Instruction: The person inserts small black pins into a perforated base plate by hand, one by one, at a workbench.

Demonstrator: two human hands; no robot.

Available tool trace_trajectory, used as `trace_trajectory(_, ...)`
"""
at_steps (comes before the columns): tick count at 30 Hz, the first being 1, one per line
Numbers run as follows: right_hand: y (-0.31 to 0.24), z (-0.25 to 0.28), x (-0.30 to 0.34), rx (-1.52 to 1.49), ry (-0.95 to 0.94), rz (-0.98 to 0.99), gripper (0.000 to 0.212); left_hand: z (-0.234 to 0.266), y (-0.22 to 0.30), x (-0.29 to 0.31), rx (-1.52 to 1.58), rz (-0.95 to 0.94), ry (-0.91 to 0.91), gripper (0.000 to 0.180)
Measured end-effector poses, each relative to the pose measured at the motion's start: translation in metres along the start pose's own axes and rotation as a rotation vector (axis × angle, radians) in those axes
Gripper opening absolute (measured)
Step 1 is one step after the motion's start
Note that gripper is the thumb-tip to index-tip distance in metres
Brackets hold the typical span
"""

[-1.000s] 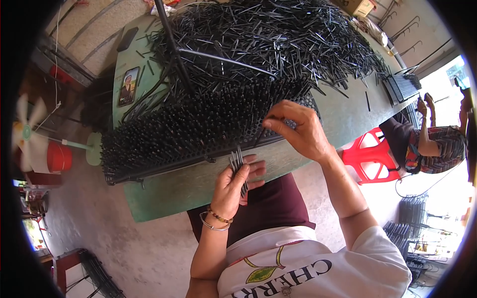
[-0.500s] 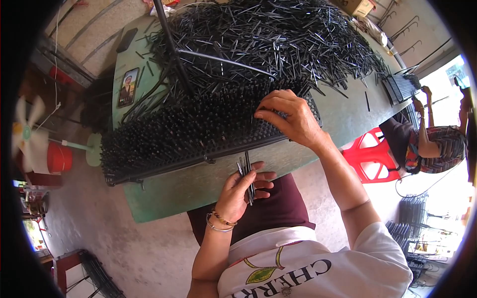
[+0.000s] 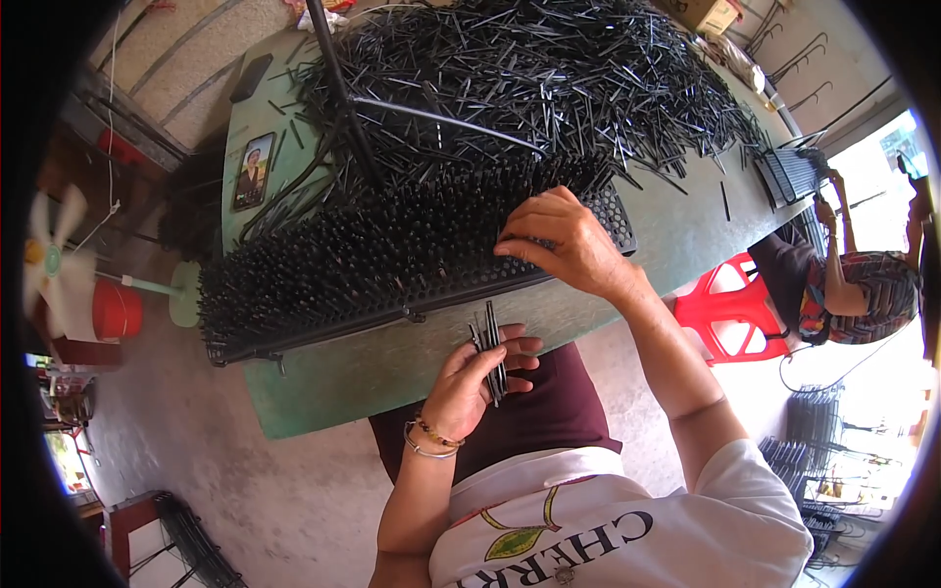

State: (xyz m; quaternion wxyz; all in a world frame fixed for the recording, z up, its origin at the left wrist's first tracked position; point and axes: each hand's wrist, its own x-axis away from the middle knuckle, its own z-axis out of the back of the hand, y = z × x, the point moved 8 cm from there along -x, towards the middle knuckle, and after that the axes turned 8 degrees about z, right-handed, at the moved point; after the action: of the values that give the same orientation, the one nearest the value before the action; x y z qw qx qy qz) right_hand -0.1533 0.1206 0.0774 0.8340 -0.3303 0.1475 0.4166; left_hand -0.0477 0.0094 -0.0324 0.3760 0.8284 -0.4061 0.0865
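Note:
A small bundle of thin black sticks (image 3: 494, 343) is held in my left hand (image 3: 461, 392), its thumb pressed over them and the other fingers partly spread. That hand is just below the table's front edge, over my lap. My right hand (image 3: 573, 250) is at the right part of a long black perforated rack (image 3: 616, 223), thumb and fingertips pinched together among its holes. Whatever lies between those fingertips is too small to make out. Dense rows of upright black sticks (image 3: 323, 269) fill the rack's left and middle; bare holes show near my right hand.
A big heap of loose black sticks (image 3: 549, 73) covers the far side of the green table (image 3: 343, 377). A black metal post (image 3: 333, 78) rises behind the rack. A phone (image 3: 255, 171) lies at left. Beyond the red stool (image 3: 730, 309), another person (image 3: 867, 294) works at right.
My right hand has shifted slightly left and down along the rack, still pinched. My left hand stays in place; the sticks in it have moved a little.

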Motion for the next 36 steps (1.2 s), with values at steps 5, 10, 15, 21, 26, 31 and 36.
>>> trace_trajectory(5,-0.005,-0.003,0.003,0.092,0.043,-0.024,0.014,0.001,-0.002,-0.001,-0.033,0.012,0.012,0.035)
trace_trajectory(10,-0.013,-0.006,0.001,0.171,0.057,0.006,0.014,-0.002,-0.001,-0.002,-0.036,-0.001,-0.013,0.037)
trace_trajectory(15,-0.013,0.000,0.011,-0.130,0.130,-0.242,0.014,-0.008,0.007,0.001,0.014,-0.041,-0.061,0.039)
trace_trajectory(21,-0.016,-0.051,0.040,-0.664,-0.149,-0.637,0.022,-0.013,0.012,0.004,-0.002,-0.081,-0.090,0.036)
trace_trajectory(26,-0.007,-0.063,0.058,-0.998,-0.002,-0.858,0.023,-0.005,0.013,0.003,-0.136,-0.167,0.013,0.033)
trace_trajectory(31,-0.006,-0.064,0.057,-0.936,0.017,-0.834,0.022,-0.002,0.014,0.005,-0.162,-0.214,0.090,0.034)
trace_trajectory(36,-0.001,-0.068,0.062,-0.956,0.060,-0.806,0.022,-0.001,0.013,0.005,-0.009,-0.166,0.044,0.033)
